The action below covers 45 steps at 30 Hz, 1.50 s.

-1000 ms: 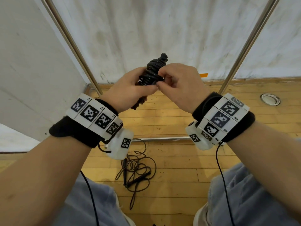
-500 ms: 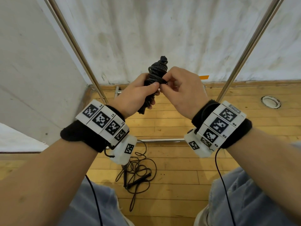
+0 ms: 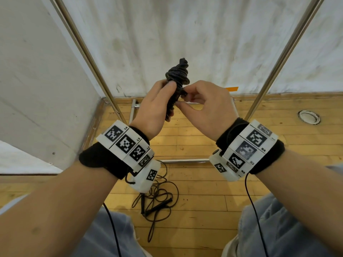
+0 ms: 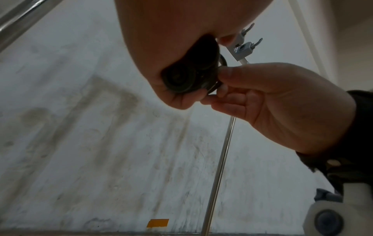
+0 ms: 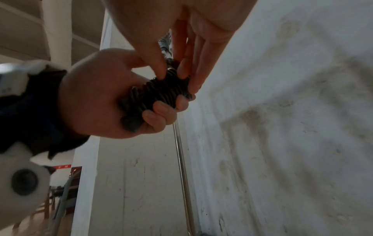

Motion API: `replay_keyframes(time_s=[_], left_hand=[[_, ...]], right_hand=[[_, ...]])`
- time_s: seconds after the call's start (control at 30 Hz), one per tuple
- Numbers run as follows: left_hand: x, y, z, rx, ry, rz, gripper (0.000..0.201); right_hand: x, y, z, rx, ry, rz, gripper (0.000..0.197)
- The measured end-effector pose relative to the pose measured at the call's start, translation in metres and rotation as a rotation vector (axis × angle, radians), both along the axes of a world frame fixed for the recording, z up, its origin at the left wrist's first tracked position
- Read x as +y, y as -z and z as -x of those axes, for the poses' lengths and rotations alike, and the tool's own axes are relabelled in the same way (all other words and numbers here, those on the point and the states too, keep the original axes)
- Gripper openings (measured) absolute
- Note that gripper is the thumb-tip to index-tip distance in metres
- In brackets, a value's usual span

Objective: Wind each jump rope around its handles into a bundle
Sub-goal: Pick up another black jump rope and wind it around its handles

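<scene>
A person's two hands hold a wound black jump rope bundle (image 3: 175, 84) upright at chest height, in front of a stained white wall (image 3: 204, 38). The left hand (image 3: 155, 110) has its grip wrapped around the lower part of the bundle, fingers curled over the tight coils. The right hand (image 3: 206, 106) pinches the cord at the bundle's middle between thumb and fingertips (seen from the right wrist, its fingertips (image 5: 182, 71) press on the ribbed coils). A second jump rope (image 3: 157, 203) lies loose and tangled on the wooden floor (image 3: 204, 210) below, between the person's knees, its black handles among the loops. Two metal poles (image 3: 87, 52) slant up along the wall.
</scene>
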State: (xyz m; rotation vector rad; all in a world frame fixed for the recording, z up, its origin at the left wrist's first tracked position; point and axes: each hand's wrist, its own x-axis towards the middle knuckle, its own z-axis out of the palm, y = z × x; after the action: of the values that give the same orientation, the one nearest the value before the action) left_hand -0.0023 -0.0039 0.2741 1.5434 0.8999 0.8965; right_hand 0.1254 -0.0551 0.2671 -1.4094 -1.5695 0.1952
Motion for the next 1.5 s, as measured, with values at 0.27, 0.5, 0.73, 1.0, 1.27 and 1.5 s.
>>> replay_keyframes(time_s=[0.27, 0.5, 0.73, 1.0, 1.27, 1.5], left_hand=[[0.002, 0.011, -0.007, 0.095, -0.194, -0.168, 0.042], [0.004, 0.020, -0.004, 0.134, -0.262, -0.323, 0.028], [0.004, 0.019, -0.003, 0.216, -0.247, -0.462, 0.031], [0.010, 0.019, 0.001, 0.296, -0.278, -0.524, 0.027], [0.012, 0.028, -0.002, 0.260, -0.197, -0.355, 0.033], [0.012, 0.025, 0.005, 0.270, 0.030, -0.199, 0.039]], right_hand=[[0.002, -0.001, 0.002, 0.161, 0.090, 0.081, 0.009], [0.004, 0.000, 0.007, 0.486, -0.076, 0.231, 0.011], [0.009, -0.006, 0.002, 1.106, -0.203, 0.480, 0.017], [0.015, -0.008, -0.011, 1.275, -0.060, 0.479, 0.018], [0.017, -0.002, -0.004, 0.890, -0.083, 0.509, 0.014], [0.015, 0.004, -0.003, 0.562, -0.098, 0.562, 0.017]])
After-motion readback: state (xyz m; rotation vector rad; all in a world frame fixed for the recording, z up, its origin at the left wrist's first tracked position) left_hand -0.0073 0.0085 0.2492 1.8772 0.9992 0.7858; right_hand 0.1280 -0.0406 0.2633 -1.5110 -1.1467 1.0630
